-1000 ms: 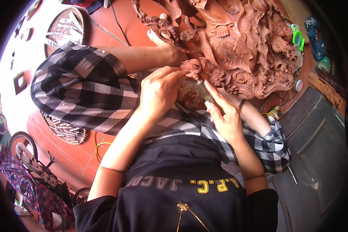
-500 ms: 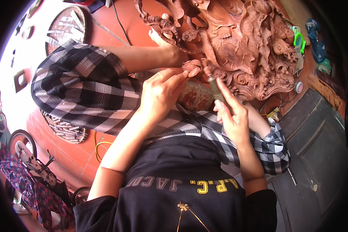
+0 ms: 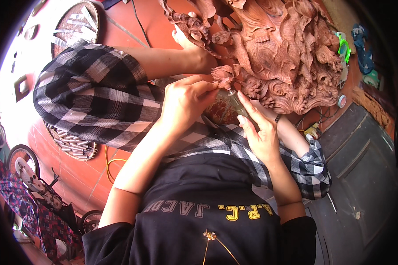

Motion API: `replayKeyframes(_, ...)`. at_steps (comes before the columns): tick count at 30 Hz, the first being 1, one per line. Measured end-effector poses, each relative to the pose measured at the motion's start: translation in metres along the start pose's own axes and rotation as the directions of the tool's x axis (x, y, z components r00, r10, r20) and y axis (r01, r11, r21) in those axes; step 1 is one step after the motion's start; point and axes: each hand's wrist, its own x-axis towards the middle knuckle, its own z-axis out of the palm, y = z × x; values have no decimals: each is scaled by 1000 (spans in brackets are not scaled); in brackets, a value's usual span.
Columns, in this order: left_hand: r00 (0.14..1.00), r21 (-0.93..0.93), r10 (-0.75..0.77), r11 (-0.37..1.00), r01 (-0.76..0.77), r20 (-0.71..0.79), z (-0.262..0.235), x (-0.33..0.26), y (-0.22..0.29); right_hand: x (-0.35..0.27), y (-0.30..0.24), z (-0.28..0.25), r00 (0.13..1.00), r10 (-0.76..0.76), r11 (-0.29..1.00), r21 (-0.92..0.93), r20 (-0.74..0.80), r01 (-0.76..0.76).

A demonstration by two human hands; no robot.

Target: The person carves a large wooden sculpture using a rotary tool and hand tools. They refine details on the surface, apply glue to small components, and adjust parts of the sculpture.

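Observation:
A carved wooden flower (image 3: 224,74) of reddish brown wood stands at the near edge of a large wood carving (image 3: 274,53). My left hand (image 3: 183,100) is closed, its fingertips pinching the flower's left side. In my right hand (image 3: 262,134) is a slim greenish handpiece (image 3: 239,105), like that of a rotary tool, with the index finger stretched along it. The handpiece's metal front end is right beneath the flower; the very tip is hard to make out against the wood.
The carving's twisting branches and curls fill the far middle. A round basket with grey strips (image 3: 77,26) lies far left. Another basket holds several small rolls (image 3: 77,145). A yellow cord (image 3: 109,165) crosses the tiled floor. A dark panel (image 3: 362,176) is at right.
My right hand has brought the handpiece left, its front end now under the flower. The flower appears slightly more to the right, with my left fingers still on it.

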Motion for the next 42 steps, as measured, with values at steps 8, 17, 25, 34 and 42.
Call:
replayKeyframes(8,997,-49,-69,996,70,21,0,-1,0,-1,-3,0,999,34,999,36,28,-35)
replayKeyframes(17,997,-51,-75,996,77,34,0,0,1,-1,-5,1,998,49,997,51,47,-52)
replayKeyframes(25,996,-57,-81,995,84,45,1,0,0,-1,-5,0,999,20,999,43,38,-22)
replayKeyframes(34,1000,-9,-8,1000,8,19,1,1,1,1,-2,-8,998,34,999,31,-50,-33)
replayKeyframes(42,995,100,95,990,-97,26,0,0,0,0,-6,-7,998,52,998,-26,25,-52)
